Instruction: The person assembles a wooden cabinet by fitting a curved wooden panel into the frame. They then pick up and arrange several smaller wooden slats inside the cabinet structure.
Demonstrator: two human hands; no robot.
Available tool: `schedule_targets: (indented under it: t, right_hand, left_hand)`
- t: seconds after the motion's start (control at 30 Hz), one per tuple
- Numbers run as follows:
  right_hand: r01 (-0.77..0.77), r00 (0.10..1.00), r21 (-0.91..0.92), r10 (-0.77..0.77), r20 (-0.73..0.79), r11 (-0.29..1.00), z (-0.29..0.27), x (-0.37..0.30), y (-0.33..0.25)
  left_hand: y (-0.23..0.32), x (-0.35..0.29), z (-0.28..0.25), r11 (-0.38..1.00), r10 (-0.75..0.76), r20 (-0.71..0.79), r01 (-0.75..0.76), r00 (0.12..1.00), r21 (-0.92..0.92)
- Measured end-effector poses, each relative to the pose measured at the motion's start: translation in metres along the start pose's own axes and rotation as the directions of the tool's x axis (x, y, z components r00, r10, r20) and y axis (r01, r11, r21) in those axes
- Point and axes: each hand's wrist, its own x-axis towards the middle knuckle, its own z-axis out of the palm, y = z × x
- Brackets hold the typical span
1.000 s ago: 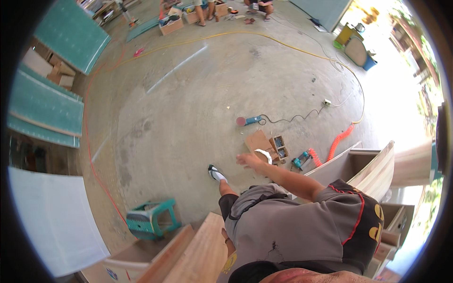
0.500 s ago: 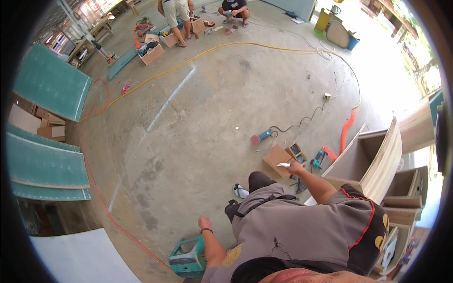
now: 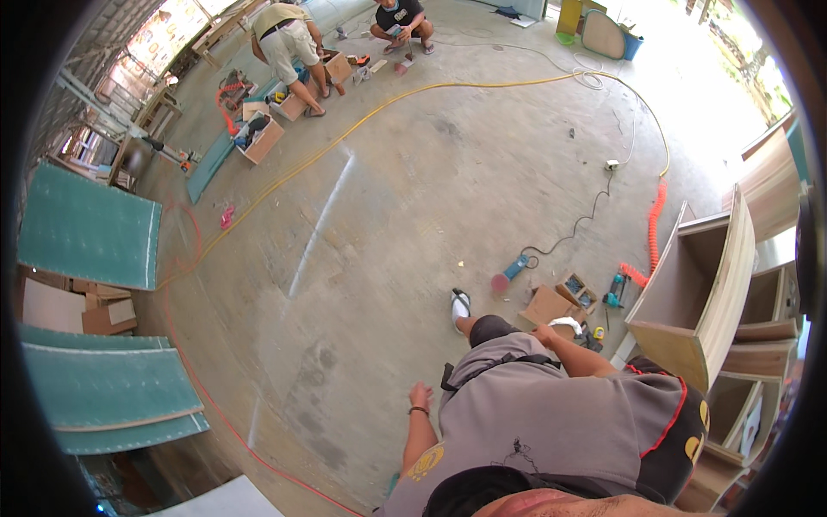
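My left hand [image 3: 420, 395] hangs over the concrete floor at my left side, fingers loosely apart and holding nothing. A sliver of the teal stool [image 3: 394, 482] shows beside my left forearm. In front of my right thigh, my right hand [image 3: 544, 334] is closed on a limp white thing [image 3: 567, 324], perhaps a cloth; my fingers are partly hidden. Just beyond that hand lie a brown cardboard-like box [image 3: 549, 305] and a small compartmented wooden box [image 3: 577, 291]. A yellow tape measure [image 3: 599, 333] lies close to the white thing, by some dark tools.
A blue angle grinder [image 3: 514, 268] lies ahead with its cord trailing. A teal air tool [image 3: 615, 290] joins an orange coiled hose [image 3: 656, 224]. Wooden cabinets [image 3: 702, 284] stand right, green panels [image 3: 90, 226] left. A yellow hose [image 3: 379, 110] crosses the floor. Two people work far ahead.
I have stepped forward from the stool, one foot ahead. My right hand has drawn in toward my thigh with the white thing. The far standing person bends lower over the boxes.
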Motion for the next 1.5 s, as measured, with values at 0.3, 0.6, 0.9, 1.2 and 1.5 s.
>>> schedule_targets:
  t: [0.3,0.6,0.9,1.2,1.5]
  right_hand:
    - [0.104,0.957,-0.040,-0.111,-0.270,0.994,-0.139,0.135,-0.139]
    - [0.066,0.895,0.360,0.104,-0.434,0.931,-0.216,0.182,-0.251]
    - [-0.457,0.710,0.601,0.676,-0.197,0.655,-0.130,0.156,-0.203]
    - [-0.319,0.566,0.878,0.815,-0.124,0.356,-0.151,0.201,-0.234]
    - [-0.276,0.504,0.950,0.863,0.013,0.147,-0.267,0.266,-0.165]
  left_hand:
    - [0.172,0.104,0.011,0.704,0.263,0.240,-0.356,0.934,0.615]
    - [0.393,0.188,0.033,0.907,0.043,0.171,-0.111,0.984,0.407]
    - [0.603,0.311,0.136,0.643,-0.170,0.367,-0.179,0.914,0.744]
    - [0.823,0.317,0.337,0.394,-0.077,0.522,-0.455,0.850,0.799]
    - [0.836,0.275,0.583,0.236,-0.174,0.572,-0.530,0.802,0.815]
